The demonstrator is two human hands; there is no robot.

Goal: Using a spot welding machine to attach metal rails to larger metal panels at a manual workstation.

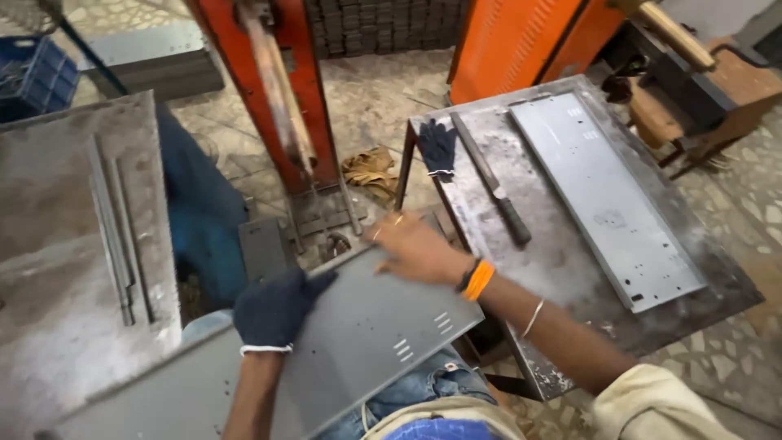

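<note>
My left hand (275, 311), in a dark blue glove, lies flat on a grey metal sheet (350, 342) that rests tilted across my lap. My bare right hand (415, 248) presses on the sheet's far edge, an orange band on the wrist. On the steel table (570, 269) to my right lie a long file (493, 183) with a black handle, a spare dark glove (438, 148) at the corner, and a long flat panel (607, 195) with small holes. To my left, thin metal strips (118, 232) lie on another worn table (57, 310). An orange machine post (281, 90) stands ahead, a tan glove (371, 169) on the floor beside it.
</note>
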